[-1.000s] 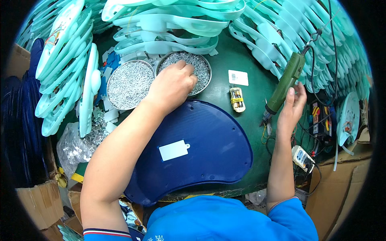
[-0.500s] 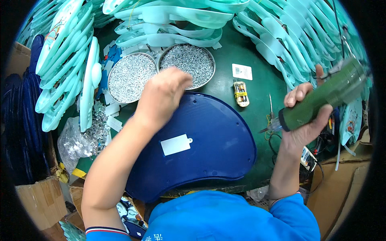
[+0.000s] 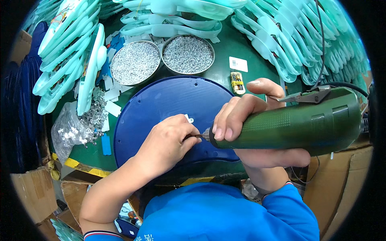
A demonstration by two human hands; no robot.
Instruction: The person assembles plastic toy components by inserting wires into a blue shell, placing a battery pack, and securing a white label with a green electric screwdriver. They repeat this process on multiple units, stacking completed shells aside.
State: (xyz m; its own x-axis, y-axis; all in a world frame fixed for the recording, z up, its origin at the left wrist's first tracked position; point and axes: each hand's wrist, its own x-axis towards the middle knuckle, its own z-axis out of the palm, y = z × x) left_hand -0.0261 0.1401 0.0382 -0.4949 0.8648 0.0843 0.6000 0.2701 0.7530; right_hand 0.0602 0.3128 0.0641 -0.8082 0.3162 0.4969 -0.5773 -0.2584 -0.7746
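My right hand (image 3: 241,110) is wrapped round a thick green electric screwdriver (image 3: 297,122), which lies nearly level with its bit pointing left. The thumb and fingertips of my left hand (image 3: 167,136) are pinched together at the tip of that bit. Whatever sits between them is too small and covered to make out, though a dark thin shaft shows there. Beneath both hands lies a curved dark blue plastic panel (image 3: 138,116) with small holes near its edge. A white tag (image 3: 189,119) on the panel is mostly covered by my left hand.
Beyond the panel stand two round bowls, one of small pale screws (image 3: 134,62) and one of silver screws (image 3: 188,54). Stacked mint-green plastic shells (image 3: 273,40) crowd the back and sides. A yellow-banded battery pack (image 3: 237,83) and a bag of hardware (image 3: 72,130) flank the panel.
My left hand has left the screw bowls and come toward me over the panel. My right hand has brought the screwdriver leftward, and its bit now meets the left fingertips.
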